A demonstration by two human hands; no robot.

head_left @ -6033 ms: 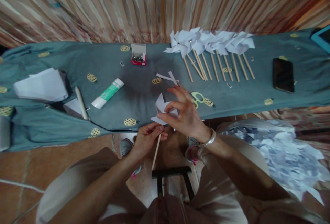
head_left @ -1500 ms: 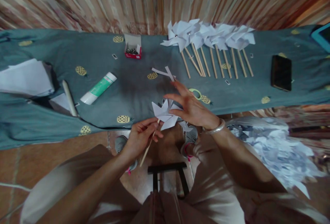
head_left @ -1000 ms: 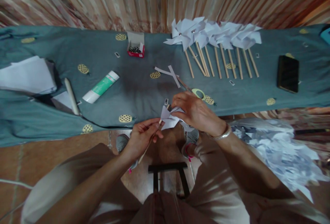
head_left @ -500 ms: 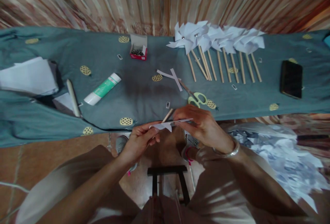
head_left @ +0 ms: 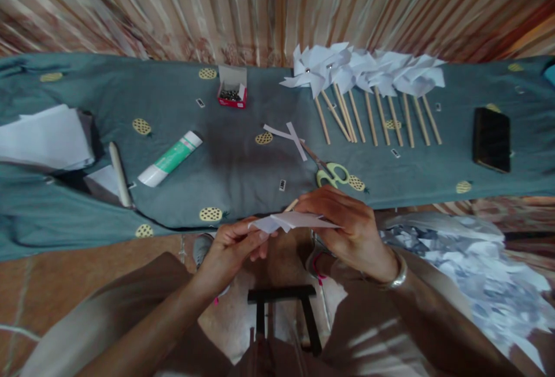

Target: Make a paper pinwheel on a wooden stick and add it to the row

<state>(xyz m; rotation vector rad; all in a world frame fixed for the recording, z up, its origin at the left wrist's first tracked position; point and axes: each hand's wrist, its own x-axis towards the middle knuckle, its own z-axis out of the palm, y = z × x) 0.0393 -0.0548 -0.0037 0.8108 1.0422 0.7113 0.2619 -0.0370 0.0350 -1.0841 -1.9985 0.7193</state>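
Between my two hands, just off the table's front edge, is a white paper pinwheel point(head_left: 284, 222), seen nearly edge-on. My left hand point(head_left: 243, 238) pinches its left side between thumb and fingers. My right hand point(head_left: 342, 221) is closed on its right side, the fingers partly behind the paper. A wooden stick point(head_left: 291, 205) shows behind the pinwheel; its lower part is hidden. Green-handled scissors point(head_left: 332, 173) lie just beyond my right hand, beside two crossed paper strips point(head_left: 291, 134).
Several finished pinwheels point(head_left: 364, 73) lie in a row at the back. A red box of metal pins point(head_left: 233, 96), a glue stick point(head_left: 170, 159), a pale rod-like tool point(head_left: 120, 174), paper sheets point(head_left: 47, 137) and a phone point(head_left: 491, 139) rest on the table. A bag of paper pieces point(head_left: 481, 273) stands at right.
The pinwheel has tilted, so more of its paper faces me and less of the stick shows. My right hand has turned and shifted slightly lower. The whole view has moved a little.
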